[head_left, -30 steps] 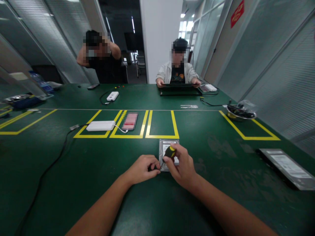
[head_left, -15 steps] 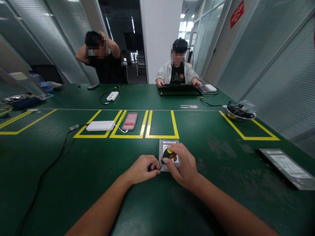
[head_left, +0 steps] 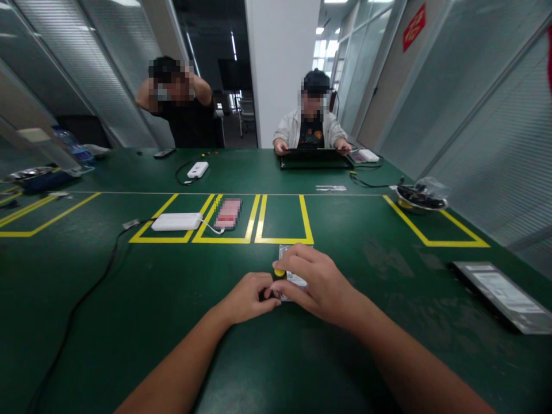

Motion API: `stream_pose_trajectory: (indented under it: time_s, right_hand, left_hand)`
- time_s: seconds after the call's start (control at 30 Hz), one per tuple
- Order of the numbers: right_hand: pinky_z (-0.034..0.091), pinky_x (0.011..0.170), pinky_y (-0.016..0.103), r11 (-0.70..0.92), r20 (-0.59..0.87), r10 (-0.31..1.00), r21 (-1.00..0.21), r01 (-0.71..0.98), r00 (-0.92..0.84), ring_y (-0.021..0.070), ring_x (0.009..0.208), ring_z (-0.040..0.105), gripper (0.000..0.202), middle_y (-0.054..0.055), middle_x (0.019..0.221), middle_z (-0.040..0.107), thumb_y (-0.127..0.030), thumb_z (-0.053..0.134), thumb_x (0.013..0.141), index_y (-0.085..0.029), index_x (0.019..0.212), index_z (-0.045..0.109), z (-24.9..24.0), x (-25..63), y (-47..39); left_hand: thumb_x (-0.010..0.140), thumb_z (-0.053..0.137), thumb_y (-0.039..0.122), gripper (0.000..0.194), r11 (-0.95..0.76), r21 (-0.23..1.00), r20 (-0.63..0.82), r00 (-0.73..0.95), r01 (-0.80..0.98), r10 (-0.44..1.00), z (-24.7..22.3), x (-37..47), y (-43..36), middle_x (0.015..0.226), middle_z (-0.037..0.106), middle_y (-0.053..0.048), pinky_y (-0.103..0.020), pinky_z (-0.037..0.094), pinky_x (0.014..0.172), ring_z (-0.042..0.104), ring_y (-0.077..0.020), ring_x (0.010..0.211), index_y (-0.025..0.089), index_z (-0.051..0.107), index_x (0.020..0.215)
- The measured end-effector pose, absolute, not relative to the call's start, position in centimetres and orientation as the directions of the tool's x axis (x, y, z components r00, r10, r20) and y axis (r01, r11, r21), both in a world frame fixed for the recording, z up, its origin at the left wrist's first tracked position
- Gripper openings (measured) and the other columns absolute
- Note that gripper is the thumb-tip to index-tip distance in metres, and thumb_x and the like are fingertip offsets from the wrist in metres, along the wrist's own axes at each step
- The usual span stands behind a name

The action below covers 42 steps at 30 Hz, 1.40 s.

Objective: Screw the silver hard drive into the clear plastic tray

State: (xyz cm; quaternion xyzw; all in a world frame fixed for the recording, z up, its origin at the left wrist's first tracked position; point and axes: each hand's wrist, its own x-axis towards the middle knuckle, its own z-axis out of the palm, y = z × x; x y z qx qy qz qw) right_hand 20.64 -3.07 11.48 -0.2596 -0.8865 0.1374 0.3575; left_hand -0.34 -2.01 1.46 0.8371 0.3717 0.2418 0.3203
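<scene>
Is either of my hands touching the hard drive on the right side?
No, the left hand and right hand are at the middle hard drive, with table between them and the right-side drive.

You had one character, seemingly 福, on the red wall sign (head_left: 414, 27); the hard-drive labels (head_left: 296, 280) were too small to read.

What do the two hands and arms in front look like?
The left hand and right hand are bare: no gloves, and no watch or bracelet shows on either wrist. The left forearm and right forearm are bare too, with no sleeves in view.
</scene>
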Motion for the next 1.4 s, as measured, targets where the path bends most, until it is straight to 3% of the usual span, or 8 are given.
stream_pose_trajectory:
  time_s: [0.23, 0.57, 0.77, 0.83, 0.93, 1.0, 1.2, 1.4]
  right_hand:
    - [0.046, 0.078, 0.029, 0.799, 0.418, 0.593, -0.416, 0.435, -0.689, 0.0170, 0.089, 0.056, 0.010, 0.006, 0.097, 0.060, -0.023, 0.057, 0.095, -0.016, 0.102, 0.061, 13.6, 20.9, -3.4]
    - [0.046, 0.085, 0.031, 0.787, 0.396, 0.603, -0.437, 0.436, -0.692, 0.0177, 0.097, 0.056, 0.011, 0.006, 0.103, 0.060, -0.021, 0.055, 0.096, -0.017, 0.103, 0.063, 14.0, 21.3, -3.9]
    - [0.046, 0.075, 0.028, 0.785, 0.461, 0.611, -0.453, 0.422, -0.643, 0.0150, 0.087, 0.055, 0.012, 0.005, 0.095, 0.058, -0.024, 0.056, 0.096, -0.016, 0.092, 0.065, 13.6, 21.0, -3.8]
    - [0.048, 0.080, 0.029, 0.797, 0.497, 0.597, -0.453, 0.399, -0.629, 0.0162, 0.092, 0.057, 0.010, 0.006, 0.099, 0.061, -0.020, 0.056, 0.095, -0.016, 0.100, 0.064, 13.4, 21.0, -3.8]
    - [0.048, 0.093, 0.033, 0.814, 0.539, 0.573, -0.463, 0.351, -0.617, 0.0179, 0.104, 0.058, 0.024, 0.006, 0.109, 0.064, -0.013, 0.057, 0.091, -0.017, 0.114, 0.060, 13.2, 21.0, -3.9]
    - [0.047, 0.096, 0.034, 0.811, 0.532, 0.572, -0.478, 0.337, -0.624, 0.0183, 0.106, 0.058, 0.024, 0.006, 0.111, 0.064, -0.012, 0.057, 0.090, -0.017, 0.114, 0.060, 13.2, 21.0, -3.9]
    - [0.050, 0.084, 0.031, 0.780, 0.504, 0.613, -0.508, 0.366, -0.608, 0.0174, 0.097, 0.058, 0.014, 0.008, 0.105, 0.060, -0.016, 0.057, 0.092, -0.017, 0.104, 0.063, 13.0, 20.7, -3.6]
    - [0.048, 0.095, 0.034, 0.813, 0.536, 0.558, -0.505, 0.288, -0.634, 0.0177, 0.104, 0.059, 0.023, 0.006, 0.108, 0.065, -0.011, 0.056, 0.090, -0.018, 0.111, 0.061, 13.2, 20.7, -3.7]
  left_hand:
    - [0.079, 0.066, 0.022, 0.012, -0.530, 0.699, 0.158, 0.619, 0.480, 0.769, 1.6, -0.4, -2.0, 0.064, 0.054, 0.004, -0.022, 0.034, 0.058, 0.051, -0.0112, 0.061, 0.016, 0.060, 0.071]
    - [0.078, 0.066, 0.021, 0.015, -0.516, 0.712, 0.143, 0.621, 0.476, 0.771, 1.6, -0.3, -1.9, 0.067, 0.055, 0.003, -0.023, 0.034, 0.060, 0.051, -0.0118, 0.064, 0.016, 0.056, 0.069]
    - [0.078, 0.065, 0.021, 0.011, -0.492, 0.731, 0.117, 0.623, 0.473, 0.773, 1.7, -0.3, -1.9, 0.067, 0.056, 0.003, -0.023, 0.036, 0.060, 0.051, -0.0123, 0.064, 0.016, 0.058, 0.072]
    - [0.078, 0.066, 0.021, 0.008, -0.483, 0.735, 0.106, 0.624, 0.475, 0.775, 1.7, -0.3, -1.9, 0.066, 0.055, 0.003, -0.023, 0.035, 0.059, 0.050, -0.0123, 0.063, 0.016, 0.060, 0.075]
    - [0.078, 0.065, 0.022, 0.007, -0.472, 0.741, 0.095, 0.620, 0.479, 0.779, 1.5, -0.3, -1.9, 0.065, 0.054, 0.003, -0.022, 0.035, 0.058, 0.049, -0.0124, 0.062, 0.016, 0.061, 0.076]
    - [0.078, 0.064, 0.022, 0.008, -0.467, 0.743, 0.092, 0.618, 0.479, 0.781, 1.4, -0.3, -1.9, 0.067, 0.055, 0.003, -0.023, 0.036, 0.059, 0.049, -0.0128, 0.064, 0.016, 0.061, 0.075]
    - [0.078, 0.066, 0.022, 0.009, -0.458, 0.748, 0.083, 0.617, 0.480, 0.783, 1.2, -0.4, -2.0, 0.069, 0.056, 0.002, -0.022, 0.035, 0.058, 0.049, -0.0129, 0.064, 0.016, 0.061, 0.079]
    - [0.079, 0.064, 0.021, 0.007, -0.464, 0.750, 0.086, 0.625, 0.472, 0.776, 1.4, -0.3, -2.0, 0.073, 0.057, 0.002, -0.023, 0.038, 0.063, 0.051, -0.0133, 0.067, 0.016, 0.062, 0.084]
